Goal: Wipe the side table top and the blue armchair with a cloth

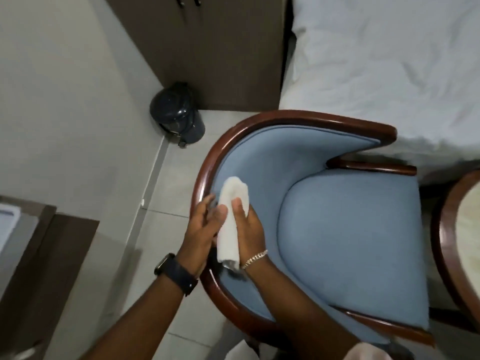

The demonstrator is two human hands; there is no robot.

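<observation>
- Blue upholstered armchair with a curved, polished dark-wood frame (350, 229): seen from above, standing on a pale tiled floor (155, 229) close against a bed covered in white linen (389, 61).
- White folded cloth (231, 222): pressed against the inner blue padding of the chair's curved back, just inside the wooden rim.
- Right hand (248, 227), with a metal chain bracelet at the wrist: closed around the cloth, thumb lying over its upper part.
- Left hand (204, 229), with a dark watch at the wrist: fingers loosely extended, palm against the cloth's left side, fingertips over the wooden rim; not gripping.
- Round side table with a dark-wood edge and pale top (465, 242): partly in view at the right edge, beside the chair's seat.
- Small dark round pedal bin (176, 113): on the floor beyond the chair, beside a brown wooden cabinet (207, 48).
</observation>
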